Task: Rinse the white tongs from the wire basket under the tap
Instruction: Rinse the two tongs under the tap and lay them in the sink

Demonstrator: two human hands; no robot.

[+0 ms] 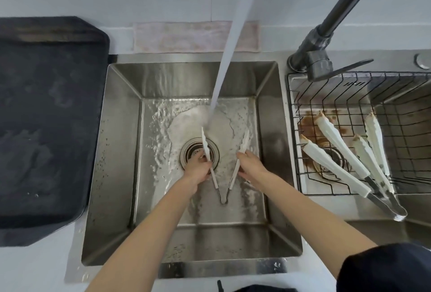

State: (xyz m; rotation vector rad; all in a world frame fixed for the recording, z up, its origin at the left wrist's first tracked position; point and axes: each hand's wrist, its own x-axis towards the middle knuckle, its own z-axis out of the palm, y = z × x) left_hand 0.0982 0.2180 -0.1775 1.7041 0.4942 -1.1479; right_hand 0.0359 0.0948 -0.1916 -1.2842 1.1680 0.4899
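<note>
Over the drain at the middle of the sink, the left hand and right hand each curl fingers round one arm of the white tongs, spread wide; the tap stream strikes the left tip, so both tips should be passed through it.

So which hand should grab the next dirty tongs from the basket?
Right hand, probably: it is nearer the wire basket, where dirty tongs lie. The left hand is farther.
</note>
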